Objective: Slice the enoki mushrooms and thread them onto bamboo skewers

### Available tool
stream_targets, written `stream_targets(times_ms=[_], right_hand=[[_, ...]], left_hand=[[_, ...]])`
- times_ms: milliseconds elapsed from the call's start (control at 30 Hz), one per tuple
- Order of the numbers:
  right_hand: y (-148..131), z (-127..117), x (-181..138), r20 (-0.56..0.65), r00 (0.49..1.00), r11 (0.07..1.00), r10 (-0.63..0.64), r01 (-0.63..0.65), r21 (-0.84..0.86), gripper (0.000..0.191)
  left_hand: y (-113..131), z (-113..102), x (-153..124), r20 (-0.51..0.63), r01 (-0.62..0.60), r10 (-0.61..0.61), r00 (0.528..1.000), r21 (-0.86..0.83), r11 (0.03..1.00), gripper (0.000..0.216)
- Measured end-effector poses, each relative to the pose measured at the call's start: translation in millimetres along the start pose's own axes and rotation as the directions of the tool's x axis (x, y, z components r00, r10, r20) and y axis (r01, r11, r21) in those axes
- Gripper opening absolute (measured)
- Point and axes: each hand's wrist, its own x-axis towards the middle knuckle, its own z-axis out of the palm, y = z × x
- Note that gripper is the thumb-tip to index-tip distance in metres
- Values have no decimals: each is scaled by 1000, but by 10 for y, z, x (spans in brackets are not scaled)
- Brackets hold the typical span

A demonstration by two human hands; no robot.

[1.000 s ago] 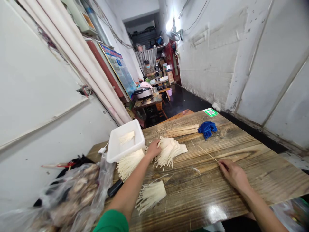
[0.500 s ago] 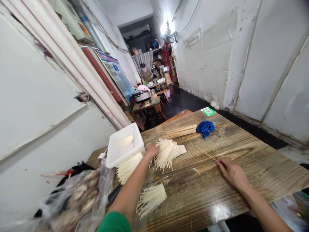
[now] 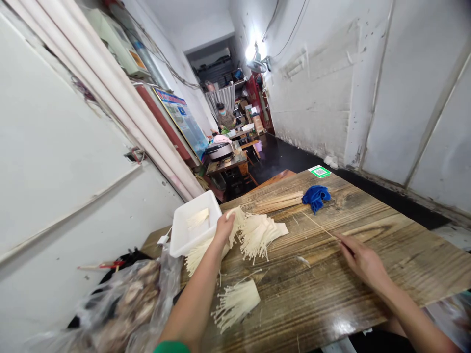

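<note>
My left hand (image 3: pixel 225 229) is closed on a bunch of enoki mushrooms (image 3: pixel 238 219), partly hidden by the fingers. Right beside it on the table lies a fanned stack of enoki bunches (image 3: pixel 259 235). Another enoki pile (image 3: pixel 198 254) sits against the white tub, partly behind my left forearm. Nearer to me is a separate enoki bunch (image 3: pixel 237 303). Between the fingertips of my right hand (image 3: pixel 358 255) is a thin bamboo skewer (image 3: pixel 319 225), its free end pointing toward the far left.
A white plastic tub (image 3: pixel 176 235) holds a little enoki. Beyond the stack lie a bundle of bamboo skewers (image 3: pixel 278 201) and a blue cloth (image 3: pixel 315 198) on the wooden table (image 3: pixel 316 304). A clear bag of brownish mushrooms (image 3: pixel 136 299) is at lower left. A person (image 3: pixel 225 119) is far back.
My left hand has lifted a bunch of enoki beside the stack. My right hand still holds the skewer in about the same place. The whole view has shifted slightly.
</note>
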Motion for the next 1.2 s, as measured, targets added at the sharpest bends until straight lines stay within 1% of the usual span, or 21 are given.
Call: stream_targets(times_ms=[67,167,267,333,367,400,433,500,533,567,600,667,767,867,1000,1200], right_hand=[[-150,-89,91,-10,999,999,-45,45,20,36],[-491,-238,256,-32,987,986,-156,158,62,33],[-915,-394,403,-35,957,956,-288,289,51,31],[-1188,-490,477,13,920,920,-393,392,14,33],[-1310,-532,508,55,894,895,-445,446,-6,34],[-1417,-568,534,100,864,867,-493,498,-25,36],[-1508,-595,556,138,834,839,-534,543,-41,39],[-1641,-627,588,196,783,791,-591,610,-52,43],[-1684,-632,598,209,764,773,-610,632,-56,45],[-1713,-632,603,222,750,759,-623,648,-59,47],[-1731,-628,602,238,740,750,-630,658,-61,49],[-1740,-616,586,271,725,740,-633,670,-64,47],[-1732,-604,535,312,719,740,-621,669,-67,42],[-1732,-607,480,349,705,739,-618,672,-50,45],[-1742,-633,435,359,684,726,-635,687,-25,45],[-1741,-688,411,349,688,732,-636,681,-11,44]], left_hand=[[123,-103,-69,-8,17,-18,1000,-159,987,40],[312,-282,-209,22,87,-85,996,-375,923,44],[467,-466,-425,99,184,-155,983,-524,832,41],[533,-560,-620,179,270,-203,963,-602,751,36],[553,-592,-730,242,334,-231,942,-646,686,34],[563,-613,-846,323,411,-255,911,-684,602,33],[564,-622,-963,412,491,-267,871,-708,507,32],[544,-614,-1190,573,622,-242,783,-707,335,33],[525,-601,-1294,621,655,-212,755,-698,289,34],[503,-588,-1388,649,672,-178,739,-694,260,35],[480,-576,-1472,660,673,-144,737,-699,242,36],[435,-562,-1606,650,649,-87,755,-722,240,36],[393,-573,-1736,630,614,-45,775,-735,289,36],[394,-601,-1806,627,605,-48,777,-725,328,35],[438,-625,-1851,629,607,-54,775,-717,343,34],[505,-649,-1891,623,587,-40,781,-711,388,35]])
